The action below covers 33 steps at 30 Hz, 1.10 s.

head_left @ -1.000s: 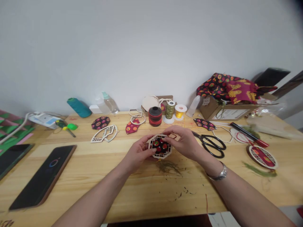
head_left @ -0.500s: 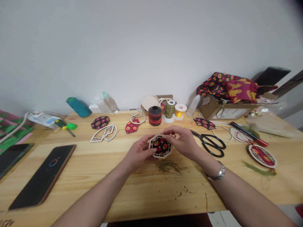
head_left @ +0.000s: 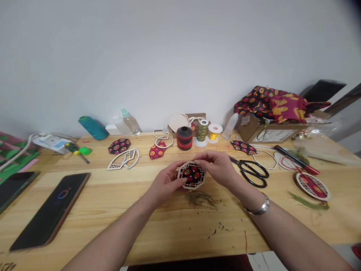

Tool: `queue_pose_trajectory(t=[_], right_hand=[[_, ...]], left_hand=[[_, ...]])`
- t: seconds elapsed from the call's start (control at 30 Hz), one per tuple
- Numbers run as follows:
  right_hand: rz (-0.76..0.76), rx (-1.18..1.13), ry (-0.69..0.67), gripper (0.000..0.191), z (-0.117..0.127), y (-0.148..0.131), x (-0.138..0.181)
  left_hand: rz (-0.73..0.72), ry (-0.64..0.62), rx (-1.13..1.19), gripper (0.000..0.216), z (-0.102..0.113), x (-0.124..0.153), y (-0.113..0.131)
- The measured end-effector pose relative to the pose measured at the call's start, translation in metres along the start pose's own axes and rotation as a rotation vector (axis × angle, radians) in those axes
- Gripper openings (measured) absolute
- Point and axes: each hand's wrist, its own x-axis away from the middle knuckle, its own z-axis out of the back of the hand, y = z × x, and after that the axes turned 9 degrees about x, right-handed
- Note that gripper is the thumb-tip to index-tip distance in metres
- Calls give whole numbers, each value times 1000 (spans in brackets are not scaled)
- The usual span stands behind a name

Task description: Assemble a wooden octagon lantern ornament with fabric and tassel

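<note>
Between my hands is an octagonal pendant, a pale wooden lattice frame over dark fabric with red motifs. My left hand grips its left side, thumb across the front. With fingers pinched, my right hand holds its top edge; what lies under those fingertips is hidden. A green tassel hangs from the pendant's lower edge above the wood. Black-handled scissors lie just right of my right wrist. Farther right rests an oval pendant with its own green tassel.
Behind my hands stand a red-black thread spool, a green spool and a yellow spool. Wooden frames and fabric pieces lie back left. A phone is at left. A cardboard box holds patterned cloth.
My right fingers have shifted slightly at the pendant's top edge, and a small reddish bit beside them no longer shows. Both hands keep their hold; the rest looks the same.
</note>
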Motion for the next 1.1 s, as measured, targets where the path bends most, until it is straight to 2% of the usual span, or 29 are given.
queue_pose_trajectory(t=[0.17, 0.37, 0.53, 0.77, 0.87, 1.1], right_hand=[[-96, -85, -97, 9, 5, 1, -2], [-57, -43, -139, 4, 8, 2, -4], [-29, -12, -99, 5, 6, 1, -3], [26, 53, -67, 16, 5, -3, -2], [70, 47, -65, 24, 6, -3, -2], [84, -8, 17, 24, 5, -1, -3]], left_hand=[[-19, -11, -64, 47, -2, 0, 0], [-54, -1, -89, 46, -3, 1, 0], [-37, 7, -86, 46, -5, 1, 1], [5, 28, -29, 47, -3, 2, 3], [12, 18, -24, 48, -2, 2, 3], [23, 13, -7, 50, -2, 2, 2]])
